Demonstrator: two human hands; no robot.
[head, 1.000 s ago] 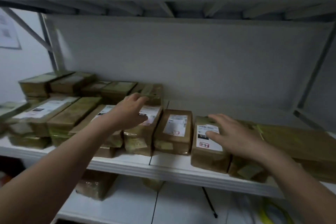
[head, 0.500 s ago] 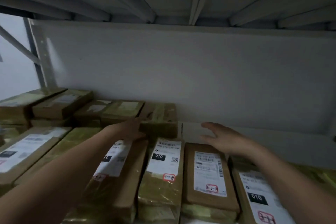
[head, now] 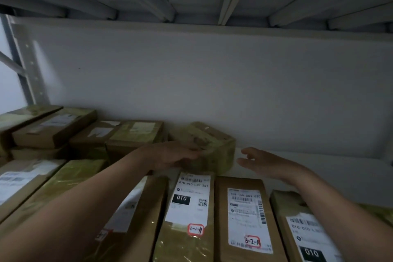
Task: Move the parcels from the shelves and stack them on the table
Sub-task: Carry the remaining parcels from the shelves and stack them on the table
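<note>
Shelf (head: 319, 168) rear; small brown parcel (head: 214, 144), yellowish tape

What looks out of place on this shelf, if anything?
The tape-wrapped parcel at the back sits askew, turned out of line with the front-row parcels. The left hand touches it; the right hand is open beside it.
</note>
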